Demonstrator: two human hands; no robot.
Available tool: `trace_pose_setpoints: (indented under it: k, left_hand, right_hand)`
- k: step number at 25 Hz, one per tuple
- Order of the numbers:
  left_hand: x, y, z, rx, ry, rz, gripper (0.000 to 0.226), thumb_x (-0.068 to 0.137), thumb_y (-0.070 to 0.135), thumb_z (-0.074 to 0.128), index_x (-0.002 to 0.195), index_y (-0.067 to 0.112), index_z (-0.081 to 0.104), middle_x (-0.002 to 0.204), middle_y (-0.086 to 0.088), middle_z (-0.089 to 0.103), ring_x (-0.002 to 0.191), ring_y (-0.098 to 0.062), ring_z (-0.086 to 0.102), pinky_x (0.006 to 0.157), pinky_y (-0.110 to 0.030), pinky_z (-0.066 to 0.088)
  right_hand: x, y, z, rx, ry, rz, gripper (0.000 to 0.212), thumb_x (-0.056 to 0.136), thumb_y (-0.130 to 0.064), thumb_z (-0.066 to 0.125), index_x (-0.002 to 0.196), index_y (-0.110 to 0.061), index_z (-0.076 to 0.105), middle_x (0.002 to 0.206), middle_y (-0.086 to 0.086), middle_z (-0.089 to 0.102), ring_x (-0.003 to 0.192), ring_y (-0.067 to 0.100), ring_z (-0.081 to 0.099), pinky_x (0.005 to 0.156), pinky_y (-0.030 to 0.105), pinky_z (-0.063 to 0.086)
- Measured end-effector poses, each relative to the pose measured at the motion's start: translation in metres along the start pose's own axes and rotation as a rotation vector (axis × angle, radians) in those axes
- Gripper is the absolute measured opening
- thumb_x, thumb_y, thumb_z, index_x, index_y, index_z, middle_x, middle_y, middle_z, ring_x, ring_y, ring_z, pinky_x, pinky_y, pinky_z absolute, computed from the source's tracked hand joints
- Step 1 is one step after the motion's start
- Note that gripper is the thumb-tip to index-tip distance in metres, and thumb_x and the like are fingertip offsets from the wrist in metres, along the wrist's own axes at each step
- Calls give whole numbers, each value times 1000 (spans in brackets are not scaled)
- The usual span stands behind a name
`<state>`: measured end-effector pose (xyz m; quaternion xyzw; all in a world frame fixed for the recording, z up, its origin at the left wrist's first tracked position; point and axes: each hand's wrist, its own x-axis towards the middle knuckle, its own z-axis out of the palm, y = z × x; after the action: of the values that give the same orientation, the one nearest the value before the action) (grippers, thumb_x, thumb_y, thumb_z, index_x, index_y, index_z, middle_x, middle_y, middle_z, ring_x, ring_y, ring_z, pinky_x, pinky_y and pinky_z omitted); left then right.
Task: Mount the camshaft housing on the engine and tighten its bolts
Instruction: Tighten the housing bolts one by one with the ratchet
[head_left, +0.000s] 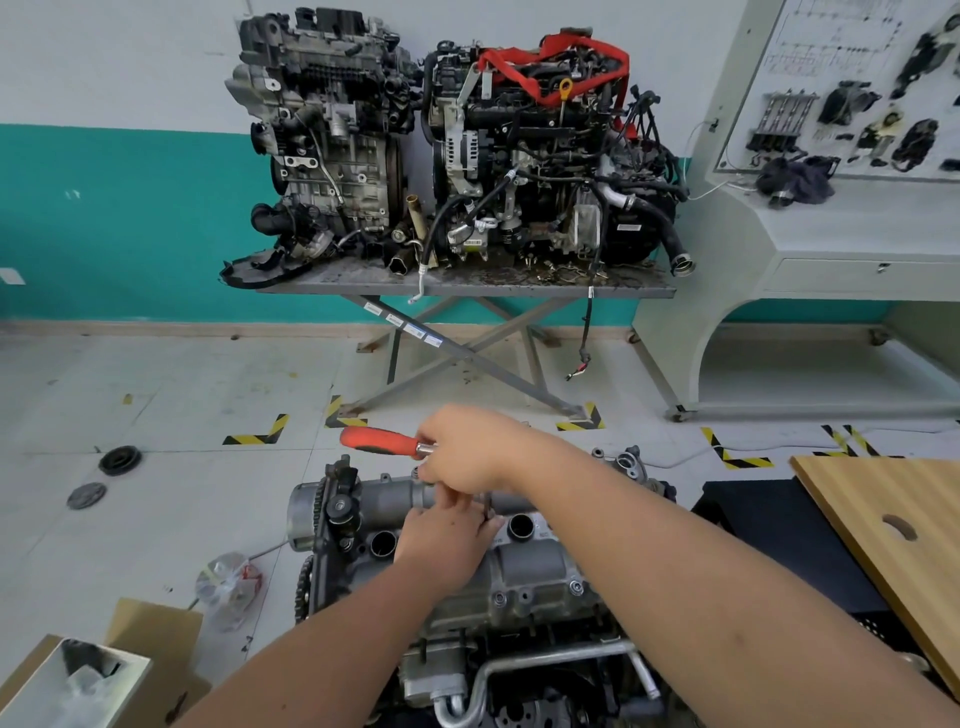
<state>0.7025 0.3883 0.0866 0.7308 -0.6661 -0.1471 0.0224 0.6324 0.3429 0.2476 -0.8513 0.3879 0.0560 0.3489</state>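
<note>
My right hand (470, 449) grips the red-handled ratchet wrench (382, 440) above the grey cast-metal camshaft housing (524, 566), which sits atop the engine (519, 654); my left hand (441, 540) pinches its dark extension shaft (487, 506).

- Right arm reached in from the lower right, bare forearm stretched forward and to the left, crossing above the left wrist.
- Right hand (467, 447) turned palm down, fingers curled round something at their tips, knuckles uppermost.
- Left arm came up from the bottom edge, bare forearm angled forward and to the right.
- Left hand (441, 543) lay just below the right hand, back of the hand up, fingertips bunched as if pinching; exact grip hidden by the right hand.
- Hands nearly touching.
</note>
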Motion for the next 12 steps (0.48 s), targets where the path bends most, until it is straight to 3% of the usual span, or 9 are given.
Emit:
trace_pose_setpoints:
  k: [2, 5, 7, 10, 12]
  left_hand:
    - [-2, 0, 0, -49, 9, -2, 38, 103, 54, 31, 111, 29, 58, 122, -1, 58, 111, -25, 55, 85, -41, 37]
    - [-2, 1, -3, -86, 49, 18, 29, 102, 52, 32, 85, 35, 49, 107, 5, 63, 99, -21, 60, 80, -38, 35]
    - [-3, 1, -3, -102, 63, 15, 31, 102, 51, 33, 80, 33, 46, 101, 6, 65, 98, -21, 61, 81, -37, 35]
    - [-3, 1, -3, -103, 84, 15, 33, 102, 53, 33, 80, 32, 47, 99, 4, 68, 98, -23, 63, 84, -38, 37]
    - [-3, 1, -3, -119, 83, 20, 34, 102, 53, 33, 79, 32, 47, 99, 5, 68, 98, -22, 63, 83, -38, 36]
  right_hand:
    - [1, -1, 2, 78, 27, 49, 9, 96, -7, 52, 98, -7, 61, 61, 1, 70, 53, 15, 67, 56, 27, 52]
    - [1, -3, 6, -4, 90, 57, 12, 90, -8, 61, 101, -10, 65, 76, 4, 73, 72, 22, 68, 67, 34, 52]
    - [-1, -2, 7, -73, 130, 12, 14, 90, -12, 63, 104, -13, 67, 85, 7, 73, 81, 26, 69, 67, 34, 51]
    - [-5, 0, 7, -168, 198, -69, 14, 96, -23, 58, 104, -15, 66, 87, 7, 69, 75, 25, 64, 56, 30, 42]
    - [-3, 1, 7, -125, 192, -39, 17, 96, -26, 59, 106, -15, 67, 88, 7, 70, 77, 26, 64, 60, 32, 46]
